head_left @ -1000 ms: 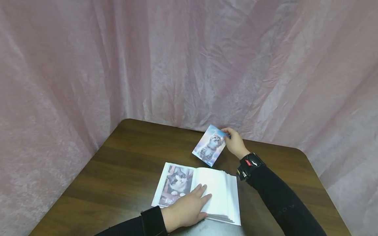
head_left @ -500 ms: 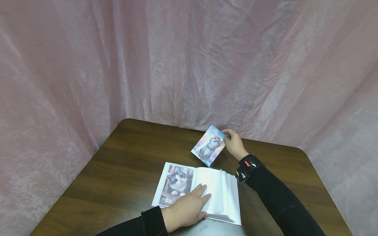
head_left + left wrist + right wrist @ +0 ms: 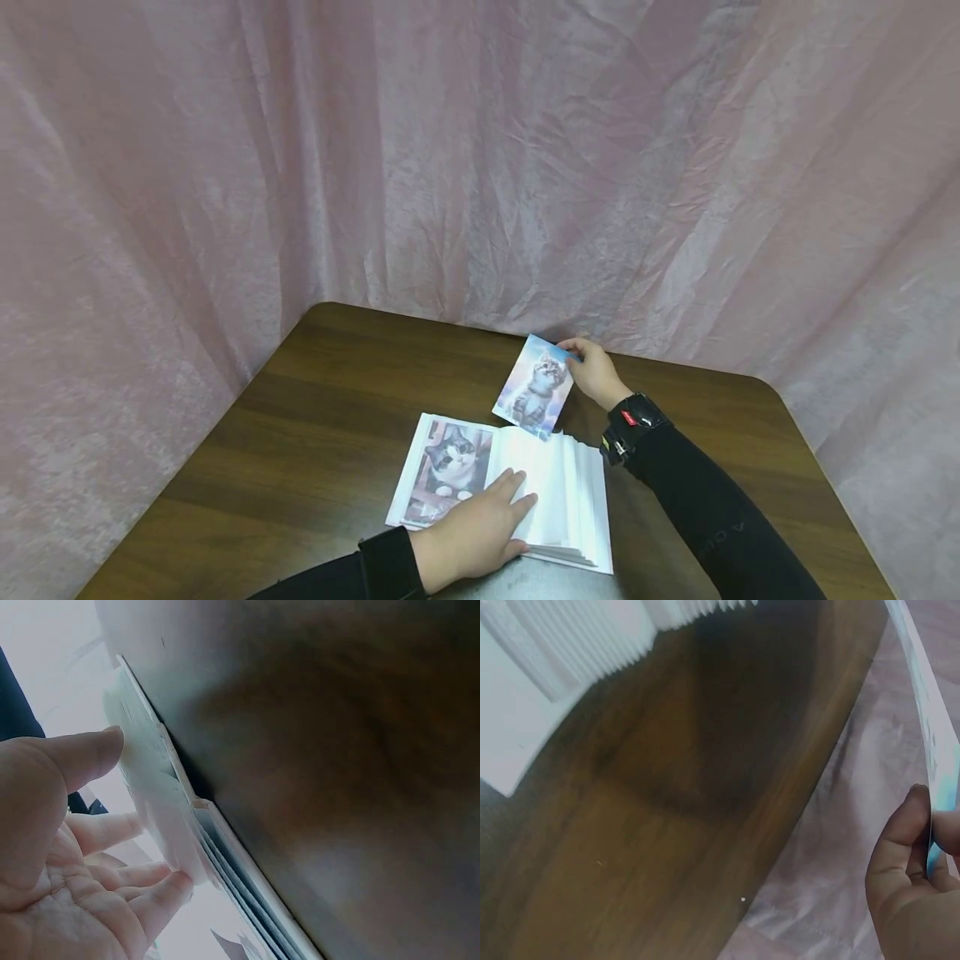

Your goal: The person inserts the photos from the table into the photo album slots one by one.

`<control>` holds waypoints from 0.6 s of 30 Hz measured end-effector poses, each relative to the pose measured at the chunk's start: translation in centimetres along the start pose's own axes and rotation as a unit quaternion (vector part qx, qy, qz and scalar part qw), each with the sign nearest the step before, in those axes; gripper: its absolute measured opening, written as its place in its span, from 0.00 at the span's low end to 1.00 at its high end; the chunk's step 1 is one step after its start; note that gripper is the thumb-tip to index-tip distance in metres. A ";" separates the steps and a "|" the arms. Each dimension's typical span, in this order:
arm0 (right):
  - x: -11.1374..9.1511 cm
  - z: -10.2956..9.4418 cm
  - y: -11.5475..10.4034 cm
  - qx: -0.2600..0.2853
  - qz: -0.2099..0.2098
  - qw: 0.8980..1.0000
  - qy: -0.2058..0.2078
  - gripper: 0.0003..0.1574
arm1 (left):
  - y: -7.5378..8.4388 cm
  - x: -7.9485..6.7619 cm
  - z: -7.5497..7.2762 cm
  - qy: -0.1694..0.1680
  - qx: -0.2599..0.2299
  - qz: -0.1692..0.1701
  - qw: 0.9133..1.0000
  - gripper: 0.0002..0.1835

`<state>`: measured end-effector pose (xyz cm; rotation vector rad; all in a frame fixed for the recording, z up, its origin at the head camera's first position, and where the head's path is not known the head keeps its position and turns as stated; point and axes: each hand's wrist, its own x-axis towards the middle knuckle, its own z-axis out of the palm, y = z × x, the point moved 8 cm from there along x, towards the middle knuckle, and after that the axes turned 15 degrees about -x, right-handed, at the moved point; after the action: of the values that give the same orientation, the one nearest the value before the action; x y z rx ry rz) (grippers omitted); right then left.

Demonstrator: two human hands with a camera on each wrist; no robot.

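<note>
An open photo album (image 3: pixel 600 517) lies on the table, a cat photo (image 3: pixel 452 467) on its left page and a white blank page (image 3: pixel 546 500) on the right. Across the inner part of the album rests my left hand (image 3: pixel 480 527), fingers fairly straight and spread over the page. My right hand (image 3: pixel 596 373) pinches a kitten photo (image 3: pixel 534 387) by its upper right corner, between thumb and fingers. That photo is tilted, its lower corner overlapping the album's top edge in the head view. From the right wrist the photo (image 3: pixel 937 742) appears nearly edge-on.
The brown wooden table (image 3: pixel 315 400) has rounded far corners. A pink curtain (image 3: pixel 480 167) hangs close behind its far edge. Stacked page edges (image 3: pixel 615 645) of the album show in the right wrist view.
The right hand has brought the kitten photo slightly down and nearer, turning it more upright, so its lower corner now overlaps the album's top edge. The left hand stays in place.
</note>
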<state>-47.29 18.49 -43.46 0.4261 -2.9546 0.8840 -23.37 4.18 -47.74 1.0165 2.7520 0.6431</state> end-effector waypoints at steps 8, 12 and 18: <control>0.4 -0.3 -1.2 -0.020 -0.018 0.999 -0.024 0.21 | 0.0 0.0 -0.1 0.005 0.000 0.001 1.000 0.32; 0.8 -0.5 -1.8 -0.028 -0.018 0.999 -0.028 0.22 | 0.1 0.0 -0.1 0.006 0.006 0.002 1.000 0.32; 1.1 -0.5 -2.3 -0.038 -0.003 0.998 -0.041 0.22 | 0.1 0.1 0.1 0.005 0.011 0.002 1.000 0.33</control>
<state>-47.78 16.62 -41.64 0.4796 -3.0467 0.7689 -23.40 4.32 -47.80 1.0273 2.7715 0.6226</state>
